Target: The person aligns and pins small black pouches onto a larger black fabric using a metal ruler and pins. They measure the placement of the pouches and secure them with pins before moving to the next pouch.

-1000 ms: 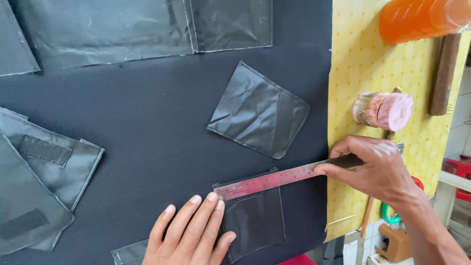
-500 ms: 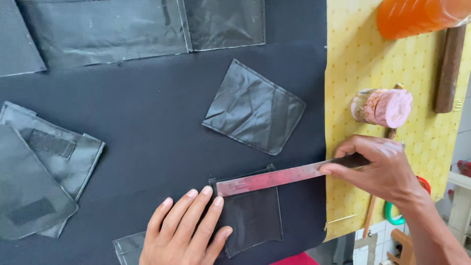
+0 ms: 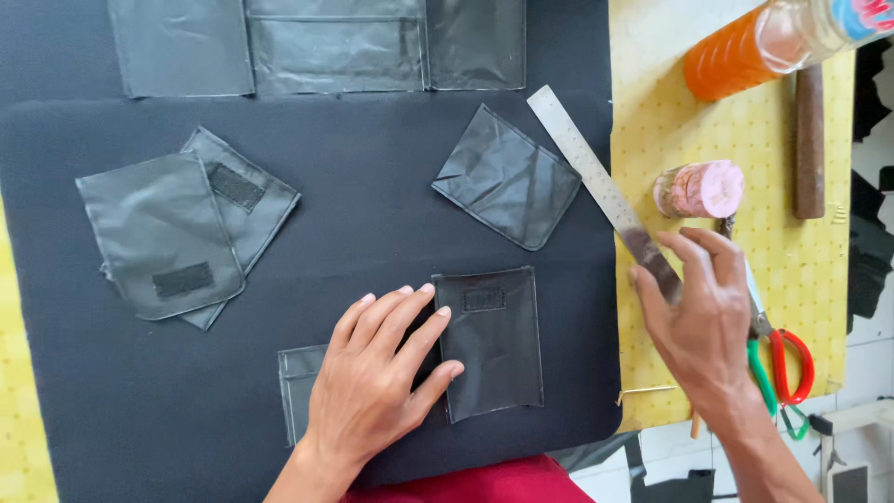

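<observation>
My left hand (image 3: 377, 373) lies flat, fingers spread, on a dark leather piece (image 3: 494, 340) near the front edge of the black mat (image 3: 372, 233). That piece partly overlaps another dark piece (image 3: 296, 387) under my palm. My right hand (image 3: 703, 321) grips the dark end of a metal ruler (image 3: 591, 177), which points up and to the left, off the leather piece, across the mat's right edge.
A rounded leather pocket (image 3: 507, 177) lies mid-mat. Two pieces with fastener patches (image 3: 177, 237) lie at left, and flat panels (image 3: 335, 47) run along the top. On the yellow board (image 3: 670, 121) sit a pink roll (image 3: 700, 189), an orange bottle (image 3: 745, 47), a wooden handle (image 3: 810, 140) and scissors (image 3: 778, 359).
The ruler lay across the top of the leather piece. My right hand has lifted it off and swung it to point up-left. My left hand stays pressed on the piece.
</observation>
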